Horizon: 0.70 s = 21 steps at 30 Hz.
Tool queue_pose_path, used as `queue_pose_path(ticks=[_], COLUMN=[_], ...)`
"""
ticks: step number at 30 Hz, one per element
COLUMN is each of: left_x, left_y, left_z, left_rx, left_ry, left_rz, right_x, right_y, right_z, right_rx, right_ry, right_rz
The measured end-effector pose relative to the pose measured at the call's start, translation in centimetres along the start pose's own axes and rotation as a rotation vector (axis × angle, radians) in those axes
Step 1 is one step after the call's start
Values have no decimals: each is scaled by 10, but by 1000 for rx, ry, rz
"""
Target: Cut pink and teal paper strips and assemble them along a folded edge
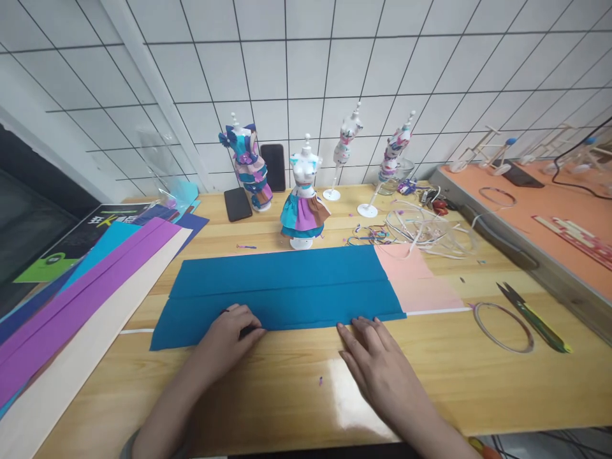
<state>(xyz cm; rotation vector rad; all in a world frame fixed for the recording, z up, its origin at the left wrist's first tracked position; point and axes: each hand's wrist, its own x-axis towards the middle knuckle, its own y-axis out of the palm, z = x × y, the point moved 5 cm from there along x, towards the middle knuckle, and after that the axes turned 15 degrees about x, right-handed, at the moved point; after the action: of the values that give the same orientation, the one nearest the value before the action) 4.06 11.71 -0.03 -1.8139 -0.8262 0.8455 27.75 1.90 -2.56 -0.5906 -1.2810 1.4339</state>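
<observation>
Two bare hands are placed at the near edge of a wide teal sheet [282,280], which is laid across the middle of the wooden table [268,408] and marked by a lengthwise crease. By the left hand [234,331] the edge is touched left of centre, its fingers bent and its thumb stretched out along the border; whether any of the sheet is pinched there cannot be told. By the right hand [382,363] the edge is pressed farther right, its fingers extended and loosely spread, with nothing seen gripped. A white strip [440,311] is seen protruding past both ends of the near edge. At the right end, a peach sheet [418,280] is partly covered by the teal one. Just behind, a small dress form [306,169] is stood upright, dressed in a multicoloured skirt [305,215]. Farther right, a thin ring [504,328] and green-handled snips [535,319] are laid side by side. At the left, coloured sheets [95,274] are stacked overlapping.
</observation>
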Motion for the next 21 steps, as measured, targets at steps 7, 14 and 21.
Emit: queue_pose_path(ticks=[7,14,21], left_x=[3,5,7], left_y=[-4,-1,0], left_z=[1,9,12], left_rx=[36,47,19], left_ry=[-78,-152,-174], left_rz=[13,28,37], right_x=[-1,-1,0], right_y=[0,0,-2], right_z=[0,0,1], right_rx=[7,14,3], right_ry=[12,20,23], right_rz=[15,16,10])
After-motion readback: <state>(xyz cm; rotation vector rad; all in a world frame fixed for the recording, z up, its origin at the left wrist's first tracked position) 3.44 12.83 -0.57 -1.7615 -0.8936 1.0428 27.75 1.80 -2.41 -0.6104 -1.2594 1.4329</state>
